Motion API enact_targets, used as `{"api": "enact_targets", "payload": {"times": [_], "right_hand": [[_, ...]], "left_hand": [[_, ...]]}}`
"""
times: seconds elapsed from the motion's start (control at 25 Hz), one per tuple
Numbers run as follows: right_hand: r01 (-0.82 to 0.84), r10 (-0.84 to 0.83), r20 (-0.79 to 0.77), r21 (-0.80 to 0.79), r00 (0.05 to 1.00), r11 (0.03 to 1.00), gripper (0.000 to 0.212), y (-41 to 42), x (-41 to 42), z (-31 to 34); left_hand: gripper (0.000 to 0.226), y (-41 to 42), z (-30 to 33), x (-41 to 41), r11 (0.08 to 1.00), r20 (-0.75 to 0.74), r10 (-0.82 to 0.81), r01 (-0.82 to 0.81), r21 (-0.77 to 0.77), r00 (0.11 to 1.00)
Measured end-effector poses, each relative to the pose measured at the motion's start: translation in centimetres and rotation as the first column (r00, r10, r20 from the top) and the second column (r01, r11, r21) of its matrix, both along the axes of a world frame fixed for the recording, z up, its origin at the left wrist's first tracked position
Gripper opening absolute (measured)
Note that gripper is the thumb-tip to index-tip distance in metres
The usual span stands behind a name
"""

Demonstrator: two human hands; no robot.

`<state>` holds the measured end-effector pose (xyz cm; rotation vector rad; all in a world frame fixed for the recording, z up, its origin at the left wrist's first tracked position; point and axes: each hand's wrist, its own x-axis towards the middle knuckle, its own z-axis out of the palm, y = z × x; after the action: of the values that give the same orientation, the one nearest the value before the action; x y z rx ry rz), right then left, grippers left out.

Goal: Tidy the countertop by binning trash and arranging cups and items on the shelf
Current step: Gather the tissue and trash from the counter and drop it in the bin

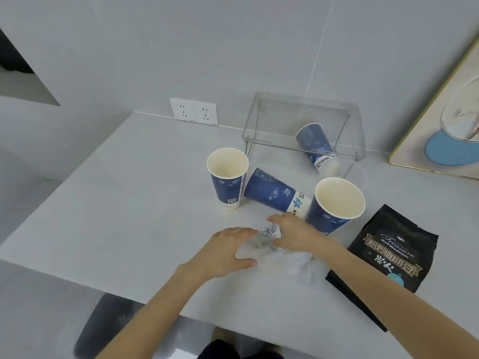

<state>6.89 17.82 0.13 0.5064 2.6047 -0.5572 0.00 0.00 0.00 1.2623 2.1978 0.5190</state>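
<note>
A crumpled silvery wrapper (265,235) lies on the white countertop (145,203), with crumpled white paper (298,263) beside it. My left hand (228,252) rests open just left of the wrapper. My right hand (293,231) has its fingers curled on the wrapper from the right. Two blue paper cups stand upright, one at left (228,177) and one at right (334,206). A third blue cup (274,191) lies on its side between them. Another blue cup (315,145) lies tipped under the clear acrylic shelf (305,120).
A black coffee bag (388,250) lies flat at the right. A framed picture (440,120) leans on the wall at far right. A wall socket (194,111) sits behind the counter. A dark bin (103,322) stands on the floor below the counter's front edge.
</note>
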Motion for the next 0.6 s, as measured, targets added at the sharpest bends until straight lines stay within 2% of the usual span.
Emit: {"api": "enact_targets", "payload": {"times": [0.24,0.4,0.6], "right_hand": [[-0.025,0.018,0.152,0.044,0.988,0.999,0.065,-1.2,0.1,-2.0],[-0.087,0.067,0.127,0.161,0.990,0.983,0.053,-1.5,0.1,-2.3],[-0.039,0.017,0.101,0.217,0.995,0.975,0.039,-2.0,0.3,-2.7]], "left_hand": [[0.071,-0.7,-3.4,1.2,0.987,-0.105,-0.021,0.004,-0.163,0.994],[0.065,-1.7,-4.8,1.3,0.985,-0.214,-0.013,-0.025,-0.173,0.977],[0.052,-3.3,-5.6,1.3,0.982,-0.309,0.087,-0.134,-0.135,0.947]]}}
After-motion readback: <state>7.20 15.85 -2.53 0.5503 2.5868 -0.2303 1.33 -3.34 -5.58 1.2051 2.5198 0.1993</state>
